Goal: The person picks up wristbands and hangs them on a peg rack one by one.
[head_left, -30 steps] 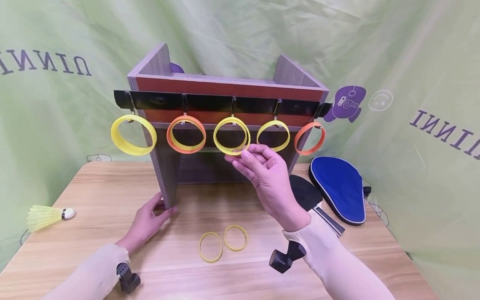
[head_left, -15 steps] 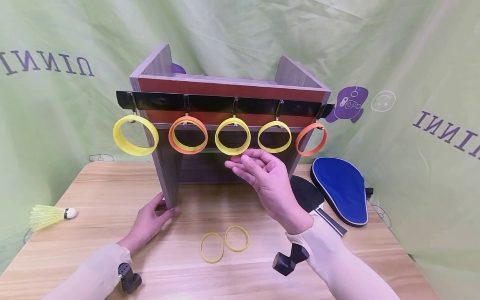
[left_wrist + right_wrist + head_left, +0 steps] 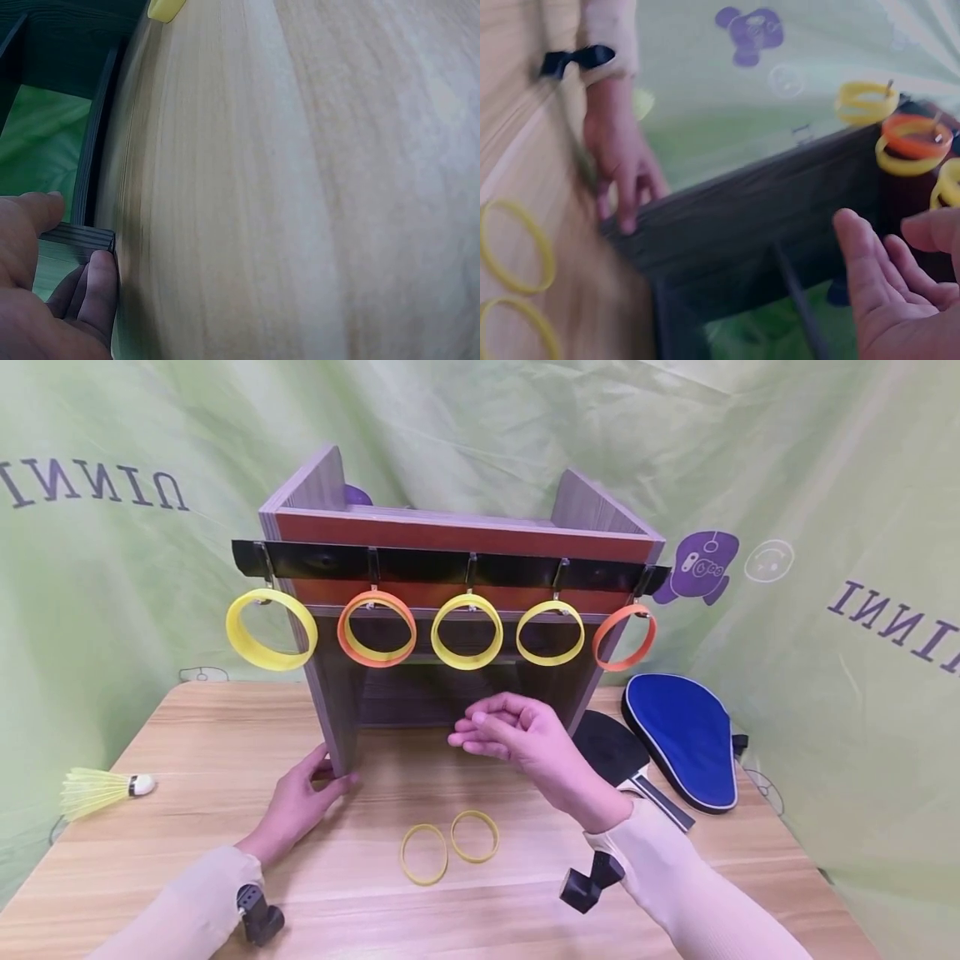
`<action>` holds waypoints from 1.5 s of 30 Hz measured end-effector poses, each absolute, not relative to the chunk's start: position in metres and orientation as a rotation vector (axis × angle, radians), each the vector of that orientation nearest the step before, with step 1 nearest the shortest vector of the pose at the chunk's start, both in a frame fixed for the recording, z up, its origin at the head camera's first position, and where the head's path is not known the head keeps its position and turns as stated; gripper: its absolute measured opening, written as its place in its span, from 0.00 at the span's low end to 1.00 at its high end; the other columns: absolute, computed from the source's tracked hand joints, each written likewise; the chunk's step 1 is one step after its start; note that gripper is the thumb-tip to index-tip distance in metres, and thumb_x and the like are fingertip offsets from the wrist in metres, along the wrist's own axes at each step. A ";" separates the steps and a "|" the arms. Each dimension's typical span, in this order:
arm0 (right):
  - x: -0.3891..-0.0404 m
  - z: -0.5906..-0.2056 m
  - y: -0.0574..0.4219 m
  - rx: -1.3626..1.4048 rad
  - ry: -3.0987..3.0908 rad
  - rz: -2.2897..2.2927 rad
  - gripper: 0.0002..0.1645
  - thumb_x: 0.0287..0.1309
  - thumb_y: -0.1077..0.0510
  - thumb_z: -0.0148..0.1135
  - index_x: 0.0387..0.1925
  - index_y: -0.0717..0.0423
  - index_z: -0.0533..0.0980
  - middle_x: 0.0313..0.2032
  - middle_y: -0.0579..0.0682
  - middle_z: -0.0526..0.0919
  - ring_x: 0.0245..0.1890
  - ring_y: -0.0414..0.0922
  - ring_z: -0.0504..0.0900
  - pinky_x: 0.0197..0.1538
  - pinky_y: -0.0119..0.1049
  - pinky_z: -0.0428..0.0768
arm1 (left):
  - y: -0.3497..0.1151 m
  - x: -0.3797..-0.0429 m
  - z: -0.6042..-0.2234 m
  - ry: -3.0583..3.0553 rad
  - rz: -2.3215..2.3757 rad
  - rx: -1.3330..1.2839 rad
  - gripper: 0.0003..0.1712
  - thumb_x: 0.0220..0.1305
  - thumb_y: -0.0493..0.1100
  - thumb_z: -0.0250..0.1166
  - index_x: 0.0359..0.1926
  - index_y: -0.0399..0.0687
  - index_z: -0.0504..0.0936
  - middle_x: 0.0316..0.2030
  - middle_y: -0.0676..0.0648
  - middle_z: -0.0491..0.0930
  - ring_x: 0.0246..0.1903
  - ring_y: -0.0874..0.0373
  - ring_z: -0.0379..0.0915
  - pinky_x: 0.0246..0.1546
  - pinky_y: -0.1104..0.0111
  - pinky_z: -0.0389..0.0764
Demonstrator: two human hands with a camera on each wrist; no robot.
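Note:
In the head view, my left hand [image 3: 294,799] grips the lower front edge of the left side panel of a grey wooden shelf unit [image 3: 330,710]; the left wrist view shows thumb and fingers on either side of the panel [image 3: 75,236]. My right hand [image 3: 525,747] hovers before the shelf, fingers loosely bent, holding nothing. Above it a yellow ring [image 3: 467,664] hangs from the middle hook of a black strip [image 3: 427,568]. Other hooks carry a yellow ring [image 3: 243,647], an orange ring with a yellow one inside [image 3: 347,647], a yellow ring [image 3: 551,662] and an orange ring [image 3: 626,667].
Two yellow rings, a left one [image 3: 423,882] and a right one [image 3: 475,860], lie on the wooden table [image 3: 360,918]. A yellow shuttlecock [image 3: 101,792] lies at left. A black table tennis paddle [image 3: 607,747] and a blue paddle case [image 3: 678,735] lie at right. Green cloth hangs behind.
My right hand has let go of the middle yellow ring and moved down from it. That ring now hangs free on its hook. My left hand stays on the side panel.

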State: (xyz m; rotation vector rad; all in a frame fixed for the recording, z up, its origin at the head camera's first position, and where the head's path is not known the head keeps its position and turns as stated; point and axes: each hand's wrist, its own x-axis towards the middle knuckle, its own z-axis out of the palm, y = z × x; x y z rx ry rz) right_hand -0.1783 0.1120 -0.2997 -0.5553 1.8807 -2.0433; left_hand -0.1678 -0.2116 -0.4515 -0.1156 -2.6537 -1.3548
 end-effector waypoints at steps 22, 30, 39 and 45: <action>-0.196 -0.420 0.155 -0.532 2.401 -1.205 0.07 0.64 0.64 0.68 0.36 0.66 0.79 0.23 0.57 0.83 0.21 0.38 0.79 0.27 0.33 0.83 | -0.207 -0.173 -0.452 -2.641 -1.383 -0.147 0.37 0.71 0.41 0.69 0.77 0.40 0.66 0.55 0.31 0.85 0.54 0.39 0.84 0.57 0.53 0.81; -0.195 -0.425 0.151 -0.597 2.508 -1.057 0.05 0.60 0.63 0.69 0.30 0.60 0.80 0.20 0.44 0.79 0.18 0.36 0.77 0.25 0.29 0.79 | -0.208 -0.172 -0.452 -2.633 -1.363 -0.128 0.36 0.71 0.41 0.69 0.75 0.40 0.68 0.55 0.32 0.85 0.54 0.40 0.84 0.56 0.55 0.81; -0.193 -0.423 0.148 -0.661 2.553 -1.017 0.06 0.60 0.65 0.69 0.28 0.60 0.81 0.19 0.47 0.81 0.18 0.35 0.78 0.24 0.27 0.78 | -0.209 -0.170 -0.453 -2.627 -1.376 -0.115 0.36 0.71 0.43 0.69 0.75 0.41 0.68 0.55 0.31 0.85 0.55 0.39 0.83 0.59 0.47 0.79; -0.190 -0.422 0.145 -0.571 2.410 -1.192 0.06 0.63 0.66 0.67 0.30 0.64 0.79 0.23 0.57 0.86 0.20 0.38 0.84 0.27 0.33 0.85 | -0.211 -0.168 -0.454 -2.647 -1.358 -0.101 0.36 0.72 0.43 0.69 0.76 0.42 0.68 0.56 0.32 0.85 0.56 0.40 0.83 0.59 0.50 0.79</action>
